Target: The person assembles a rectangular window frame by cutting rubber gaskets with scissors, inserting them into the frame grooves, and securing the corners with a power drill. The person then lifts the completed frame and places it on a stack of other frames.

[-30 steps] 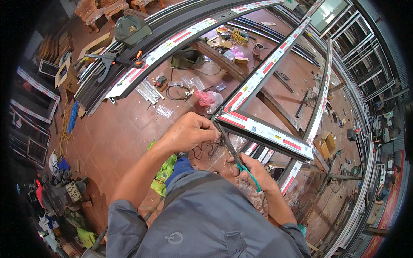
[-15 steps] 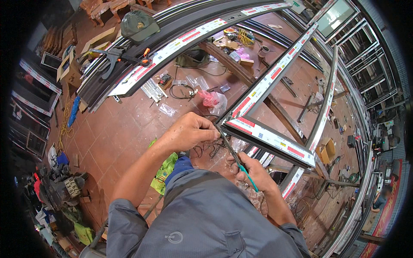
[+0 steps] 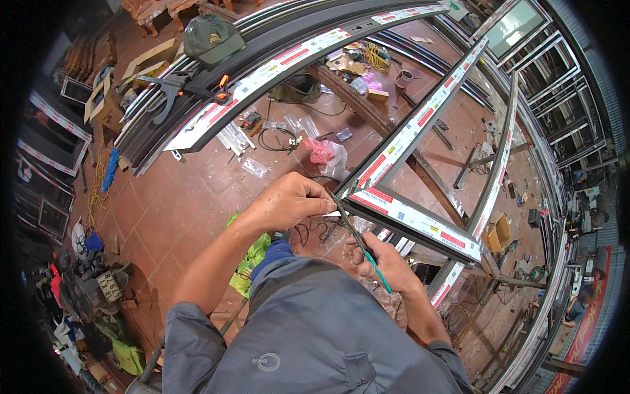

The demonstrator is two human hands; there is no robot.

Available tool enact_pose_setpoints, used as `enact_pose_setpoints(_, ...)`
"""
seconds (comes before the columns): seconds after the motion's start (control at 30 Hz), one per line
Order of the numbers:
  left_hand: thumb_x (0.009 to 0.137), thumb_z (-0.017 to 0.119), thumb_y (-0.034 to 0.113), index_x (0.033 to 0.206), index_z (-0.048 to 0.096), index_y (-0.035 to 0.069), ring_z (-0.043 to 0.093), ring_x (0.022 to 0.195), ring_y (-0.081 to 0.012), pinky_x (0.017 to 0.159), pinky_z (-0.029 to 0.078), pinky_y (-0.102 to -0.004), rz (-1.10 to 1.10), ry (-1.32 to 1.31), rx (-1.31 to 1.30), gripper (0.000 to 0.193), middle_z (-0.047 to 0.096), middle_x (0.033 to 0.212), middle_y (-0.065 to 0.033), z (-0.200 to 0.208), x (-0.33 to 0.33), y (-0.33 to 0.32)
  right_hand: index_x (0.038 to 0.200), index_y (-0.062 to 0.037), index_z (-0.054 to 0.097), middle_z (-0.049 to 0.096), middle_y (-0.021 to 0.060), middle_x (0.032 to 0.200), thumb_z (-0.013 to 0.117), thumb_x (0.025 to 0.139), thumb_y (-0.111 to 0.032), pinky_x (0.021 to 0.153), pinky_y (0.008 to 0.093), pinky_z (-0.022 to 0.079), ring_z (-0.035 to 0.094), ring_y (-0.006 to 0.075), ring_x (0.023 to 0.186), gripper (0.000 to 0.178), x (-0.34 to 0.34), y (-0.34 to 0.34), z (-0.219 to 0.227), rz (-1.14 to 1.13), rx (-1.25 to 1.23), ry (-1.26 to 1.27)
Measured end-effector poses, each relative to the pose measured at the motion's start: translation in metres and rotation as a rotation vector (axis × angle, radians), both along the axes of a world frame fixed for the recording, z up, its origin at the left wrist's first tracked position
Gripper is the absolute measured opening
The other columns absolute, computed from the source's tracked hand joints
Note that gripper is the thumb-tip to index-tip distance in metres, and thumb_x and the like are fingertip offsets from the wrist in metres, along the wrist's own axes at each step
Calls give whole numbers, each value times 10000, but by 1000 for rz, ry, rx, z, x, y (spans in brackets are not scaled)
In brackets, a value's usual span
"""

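Note:
My right hand (image 3: 387,262) is wrapped round a slim dark tool with a teal handle (image 3: 375,270); the kind of tool is not plain. Its long narrow end slants up and left to my left hand (image 3: 298,200). The left thumb and forefinger are pinched together at that tip, and whatever lies between them is too small to make out. Both hands are beside the mitred near corner of a dark metal frame (image 3: 420,223), which carries white and red protective film. The tool's tip is close to this corner; whether it touches cannot be told.
A cap (image 3: 211,39) and an orange-tipped clamp (image 3: 174,92) lie on stacked profiles at the far left. Plastic bags (image 3: 325,154), cables and offcuts litter the tiled floor. Brown steel bars (image 3: 430,180) run under the frame. A motorbike (image 3: 105,289) stands at left.
The view has shifted slightly, so the frame corner sits a little lower and further right. Both hands keep nearly the same pose; the tool's teal end has moved slightly left.

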State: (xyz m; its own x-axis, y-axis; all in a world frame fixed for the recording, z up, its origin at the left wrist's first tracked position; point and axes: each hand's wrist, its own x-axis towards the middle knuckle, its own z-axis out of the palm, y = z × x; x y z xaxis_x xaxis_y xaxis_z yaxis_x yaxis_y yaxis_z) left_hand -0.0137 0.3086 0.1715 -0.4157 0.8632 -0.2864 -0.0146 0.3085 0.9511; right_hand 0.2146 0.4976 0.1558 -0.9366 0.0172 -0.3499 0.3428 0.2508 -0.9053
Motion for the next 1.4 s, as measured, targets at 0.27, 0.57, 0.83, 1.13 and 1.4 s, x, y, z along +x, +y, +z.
enact_pose_setpoints(0.27, 929, 752, 204, 1003, 792, -21, 638, 754, -103, 704, 522, -307, -30, 29, -25, 240, 730, 792, -60, -2, -6, 8, 1267, 12, 614, 563, 4, 825, 637, 744, -902, 712, 297, 486, 576, 107, 805, 1053, -5, 0, 7, -58, 46, -17)
enact_pose_setpoints(0.57, 887, 796, 128, 1007, 785, -19, 704, 869, -137, 810, 548, -298, -116, 103, 51, 190, 771, 924, -84, -19, -25, 0, 1216, -30, 635, 539, 67, 771, 594, 804, -892, 733, 372, 474, 550, 182, 787, 956, 4, 2, -16, -39, 10, 10)
enact_pose_setpoints(0.83, 879, 791, 158, 1005, 799, -11, 681, 843, -124, 773, 538, -307, 15, 79, 87, 211, 768, 903, -76, -19, -20, -18, 1171, -14, 631, 564, 48, 767, 647, 819, -839, 723, 352, 478, 566, 170, 780, 897, -10, -3, -10, 4, 11, -50)
enact_pose_setpoints(1.13, 883, 789, 134, 988, 782, -25, 672, 835, -112, 770, 544, -295, 267, -104, 180, 191, 748, 889, -60, -24, -29, -72, 1040, 1, 671, 608, 8, 735, 769, 930, -456, 616, 268, 449, 535, 68, 677, 480, -88, -10, 5, -217, 78, 53)
enact_pose_setpoints(1.4, 908, 757, 136, 993, 761, -27, 639, 836, -87, 775, 525, -274, 644, -150, 118, 184, 743, 900, -23, -100, -21, -125, 1012, 7, 715, 705, 215, 834, 741, 902, -496, 762, 432, 519, 676, 331, 780, 515, -324, -12, -15, -230, 582, 226)
